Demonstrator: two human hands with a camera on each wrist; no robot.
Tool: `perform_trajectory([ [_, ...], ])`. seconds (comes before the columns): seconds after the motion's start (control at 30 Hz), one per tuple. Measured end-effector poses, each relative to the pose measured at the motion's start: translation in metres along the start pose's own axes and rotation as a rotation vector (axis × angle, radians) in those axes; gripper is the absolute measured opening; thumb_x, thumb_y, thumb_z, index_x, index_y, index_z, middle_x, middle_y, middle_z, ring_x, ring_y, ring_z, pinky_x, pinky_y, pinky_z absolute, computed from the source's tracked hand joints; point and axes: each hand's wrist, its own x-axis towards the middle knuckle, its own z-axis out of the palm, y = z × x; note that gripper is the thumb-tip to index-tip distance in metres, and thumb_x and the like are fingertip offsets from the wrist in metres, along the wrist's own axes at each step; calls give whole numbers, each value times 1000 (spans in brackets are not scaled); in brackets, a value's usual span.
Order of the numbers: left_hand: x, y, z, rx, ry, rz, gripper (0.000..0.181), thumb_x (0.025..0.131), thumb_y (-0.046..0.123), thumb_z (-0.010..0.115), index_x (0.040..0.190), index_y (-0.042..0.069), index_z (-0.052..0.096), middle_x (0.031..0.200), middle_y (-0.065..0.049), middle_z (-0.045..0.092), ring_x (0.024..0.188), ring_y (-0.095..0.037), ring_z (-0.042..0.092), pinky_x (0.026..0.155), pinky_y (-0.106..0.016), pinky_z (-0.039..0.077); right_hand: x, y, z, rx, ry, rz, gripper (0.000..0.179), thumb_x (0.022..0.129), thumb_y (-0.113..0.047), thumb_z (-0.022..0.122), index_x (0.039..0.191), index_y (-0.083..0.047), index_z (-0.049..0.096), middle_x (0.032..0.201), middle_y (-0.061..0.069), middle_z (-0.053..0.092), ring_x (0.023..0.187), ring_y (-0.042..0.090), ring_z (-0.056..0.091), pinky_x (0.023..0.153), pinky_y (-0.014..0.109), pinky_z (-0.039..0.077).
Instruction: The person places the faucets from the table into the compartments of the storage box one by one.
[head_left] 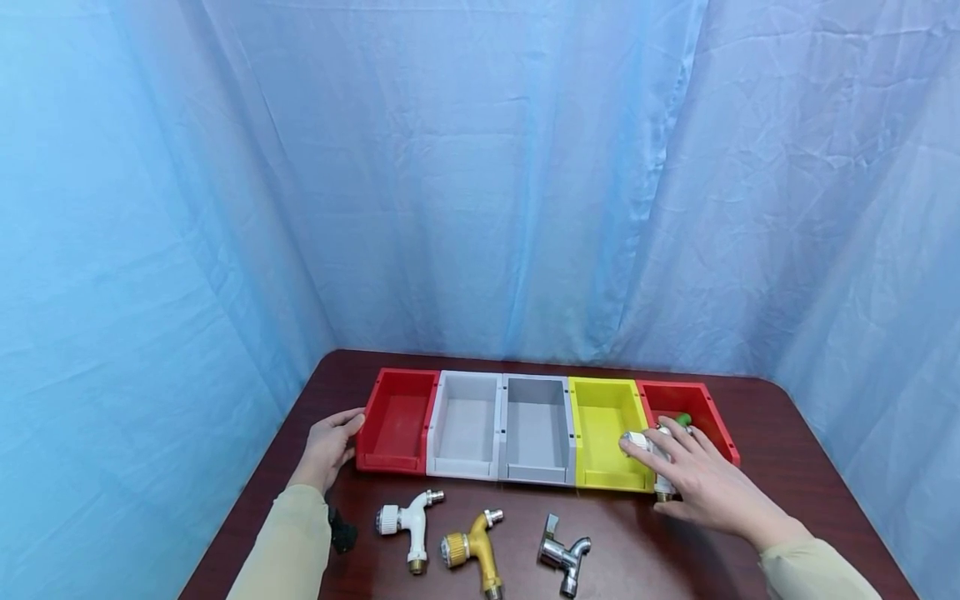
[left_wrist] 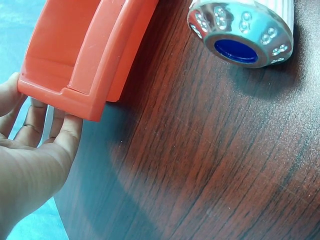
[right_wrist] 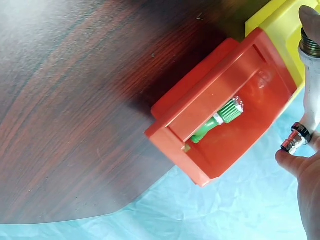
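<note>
My left hand [head_left: 327,446] touches the outer left side of a red bin [head_left: 371,461], its fingers against the wall, as the left wrist view [left_wrist: 42,140] shows. In my right hand [head_left: 708,483] is a white faucet [head_left: 663,486], held by the fingers and thumb above the front of the yellow bin [head_left: 611,480] and the right red bin [head_left: 716,400]. The right wrist view shows its white body [right_wrist: 312,90], threaded end and nozzle, partly cut off by the frame. Inside the right red bin lies a green faucet [right_wrist: 220,120].
Between the red bins stand a white bin [head_left: 463,469], a grey bin [head_left: 536,474] and the yellow one, all in a row. In front lie a white faucet [head_left: 415,525], a yellow faucet [head_left: 480,550] and a chrome faucet [head_left: 567,557]. Blue curtains [head_left: 480,183] surround the table.
</note>
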Motion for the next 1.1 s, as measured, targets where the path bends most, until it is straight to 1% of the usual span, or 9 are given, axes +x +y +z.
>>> perform_trajectory([
  [0.13,0,0,0,4,3,-2,51,106,32,57,151,9,50,155,-19,44,135,-37,47,110,-47,47,5,-1,0,12,-1,5,115,63,-43,97,160,-37,35,149,9,49,142,42,35,106,67,36],
  [0.27,1,-1,0,9,6,-3,51,106,32,57,152,10,50,154,-19,44,135,-36,47,108,-45,48,10,0,0,15,-14,13,115,63,-42,97,159,-37,35,149,8,49,142,42,35,106,71,36],
  [0.37,1,-1,0,7,5,-3,51,106,31,57,152,9,50,154,-19,44,135,-36,47,106,-44,50,14,1,1,8,-11,2,115,63,-43,97,159,-38,35,148,8,49,140,41,37,105,73,36],
  [0.5,2,-2,0,5,4,-1,51,106,31,57,151,10,50,154,-18,44,135,-36,47,106,-43,50,19,2,2,2,2,-19,114,64,-44,96,159,-37,35,148,8,49,140,42,37,105,71,36],
  [0.73,1,-1,0,6,6,-3,51,106,31,57,151,10,50,154,-18,44,135,-36,47,108,-46,48,29,-1,0,20,21,-46,111,65,-38,97,159,-35,38,147,9,50,142,47,37,103,73,37],
  [0.93,1,-1,0,5,7,-3,50,106,31,57,151,10,50,154,-18,45,134,-35,48,107,-44,50,36,-5,1,14,-1,-33,110,68,-37,96,160,-36,35,147,10,50,145,49,32,104,72,38],
  [1.1,1,-1,0,6,3,1,50,106,32,57,151,10,50,154,-18,45,134,-35,48,108,-46,48,39,-6,1,15,-13,-35,109,69,-38,95,160,-36,35,147,11,51,144,49,34,105,73,37],
])
